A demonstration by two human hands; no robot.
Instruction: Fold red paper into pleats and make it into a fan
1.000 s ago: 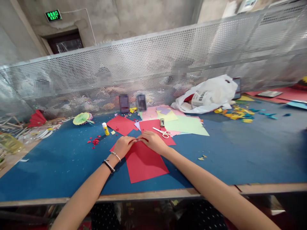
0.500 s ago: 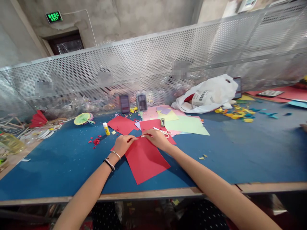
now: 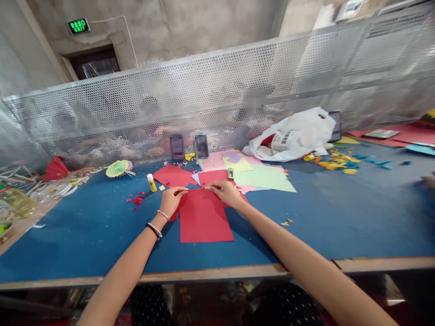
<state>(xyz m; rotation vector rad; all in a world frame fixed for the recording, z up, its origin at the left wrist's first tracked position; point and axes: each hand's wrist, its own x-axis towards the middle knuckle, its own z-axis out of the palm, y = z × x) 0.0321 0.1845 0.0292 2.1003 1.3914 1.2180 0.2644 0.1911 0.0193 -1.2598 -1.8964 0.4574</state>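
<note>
A glue stick (image 3: 151, 182) stands upright on the blue table (image 3: 340, 213), left of the work and out of its way. The left hand (image 3: 171, 200), fingers curled shut, pinches the far left corner of the red sheet (image 3: 204, 217). The sheet lies flat near the table's front edge, squared to the person. The right hand (image 3: 226, 192), its fingers also closed, grips further along that far edge, so both ends are steadied together. Pastel sheets (image 3: 265, 176) and a white bag (image 3: 299, 133) lie beyond, to the right.
</note>
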